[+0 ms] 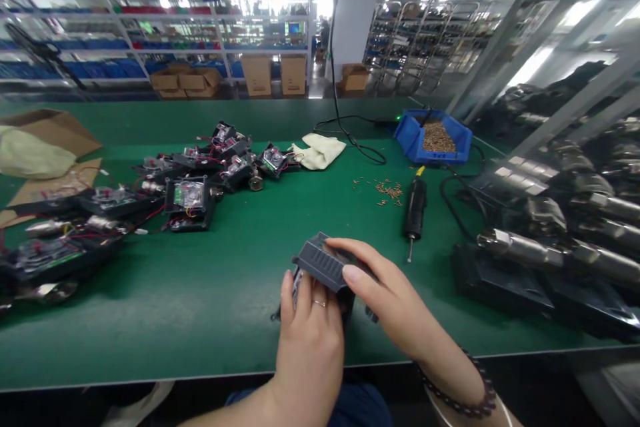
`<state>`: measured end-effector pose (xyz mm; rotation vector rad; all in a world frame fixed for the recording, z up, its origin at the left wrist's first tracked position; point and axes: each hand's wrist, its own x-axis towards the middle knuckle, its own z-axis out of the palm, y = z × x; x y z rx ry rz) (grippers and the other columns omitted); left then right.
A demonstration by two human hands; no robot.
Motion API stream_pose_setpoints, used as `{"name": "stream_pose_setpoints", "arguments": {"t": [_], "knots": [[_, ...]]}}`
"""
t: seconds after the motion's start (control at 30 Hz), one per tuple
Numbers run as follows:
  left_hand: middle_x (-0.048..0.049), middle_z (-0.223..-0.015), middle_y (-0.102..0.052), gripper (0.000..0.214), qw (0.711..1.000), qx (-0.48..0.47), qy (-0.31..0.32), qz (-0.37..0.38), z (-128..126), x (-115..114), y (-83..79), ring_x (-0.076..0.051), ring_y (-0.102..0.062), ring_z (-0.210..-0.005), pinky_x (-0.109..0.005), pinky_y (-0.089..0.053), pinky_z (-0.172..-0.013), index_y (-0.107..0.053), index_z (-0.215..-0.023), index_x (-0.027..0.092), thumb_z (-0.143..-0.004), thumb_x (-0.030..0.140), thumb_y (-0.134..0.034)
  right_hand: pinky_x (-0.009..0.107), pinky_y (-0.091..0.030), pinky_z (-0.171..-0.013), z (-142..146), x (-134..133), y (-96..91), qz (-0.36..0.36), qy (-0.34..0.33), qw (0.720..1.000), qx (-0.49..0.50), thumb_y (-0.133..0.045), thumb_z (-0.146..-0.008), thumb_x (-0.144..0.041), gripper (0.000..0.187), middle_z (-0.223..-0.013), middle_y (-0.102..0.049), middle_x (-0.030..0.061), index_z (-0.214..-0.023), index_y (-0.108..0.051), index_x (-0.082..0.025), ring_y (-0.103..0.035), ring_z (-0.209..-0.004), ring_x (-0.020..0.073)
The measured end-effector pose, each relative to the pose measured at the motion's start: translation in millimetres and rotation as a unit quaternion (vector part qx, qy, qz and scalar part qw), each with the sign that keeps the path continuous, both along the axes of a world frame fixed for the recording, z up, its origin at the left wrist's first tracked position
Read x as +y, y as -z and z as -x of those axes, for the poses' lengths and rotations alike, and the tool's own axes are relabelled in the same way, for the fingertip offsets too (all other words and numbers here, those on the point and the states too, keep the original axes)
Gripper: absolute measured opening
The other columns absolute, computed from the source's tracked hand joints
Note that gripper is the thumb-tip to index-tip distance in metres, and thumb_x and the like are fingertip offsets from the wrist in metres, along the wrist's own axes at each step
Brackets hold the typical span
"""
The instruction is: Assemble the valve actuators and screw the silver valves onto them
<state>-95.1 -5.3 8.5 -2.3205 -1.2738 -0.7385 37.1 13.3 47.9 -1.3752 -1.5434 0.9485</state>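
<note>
My right hand [387, 287] grips a dark grey plastic cover [323, 263] with ribbed slots, thumb and fingers along its right side. The cover is tilted above a dark housing [349, 307] near the front of the bench. My left hand [311, 333], with a ring on one finger, is at the housing, its fingers reaching under the cover. Those fingertips are partly hidden, as is most of the housing's inside. To the right lies a black electric screwdriver [415, 210] with its bit toward me. Small loose screws [389, 191] lie beyond the hands.
Several open units [189, 197] with circuit boards and wires are piled at the left. Black units with metal fittings [520, 250] are stacked right. A blue bin [410, 140] of screws, a pale cloth [320, 150] and a black cable [367, 153] lie at the back.
</note>
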Motion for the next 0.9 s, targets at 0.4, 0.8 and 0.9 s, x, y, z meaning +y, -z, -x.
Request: {"name": "stream_pose_setpoints", "arguments": {"t": [0.4, 0.8, 0.9], "knots": [[-0.0120, -0.106, -0.073, 0.039, 0.996, -0.075, 0.038, 0.016, -1, 5, -1.5, -0.028, -0.066, -0.100, -0.048, -0.051, -0.093, -0.063, -0.119, 0.009, -0.091, 0.007, -0.035, 0.044, -0.046, -0.102, 8, -5, 14.8, -0.065, 0.033, 0.989, -0.125, -0.048, -0.088, -0.045, 0.043, -0.128, -0.059, 0.0119, -0.123, -0.061, -0.022, -0.057, -0.120, 0.0265], [-0.0204, -0.137, -0.055, 0.077, 0.857, -0.349, 0.027, 0.379, 58, 9, 36.0, -0.036, -0.051, -0.129, -0.058, -0.043, -0.103, -0.040, -0.139, 0.015, -0.074, 0.038, -0.075, 0.046, -0.051, -0.096, 13, -17, 21.3, -0.127, 0.035, 0.964, -0.230, -0.055, -0.082, -0.033, 0.046, -0.132, -0.054, 0.0143, -0.127, -0.056, -0.022, -0.057, -0.119, 0.0296], [-0.0173, -0.137, -0.057, 0.076, 0.773, -0.419, 0.044, 0.474, 60, 14, 33.8, -0.033, -0.052, -0.128, -0.052, -0.041, -0.107, -0.046, -0.137, 0.016, -0.071, 0.036, -0.077, 0.049, -0.051, -0.096, 17, -21, 23.1, -0.164, 0.003, 0.946, -0.280, -0.061, -0.076, -0.027, 0.056, -0.136, -0.050, 0.0144, -0.131, -0.051, -0.023, -0.054, -0.121, 0.0314]]}}
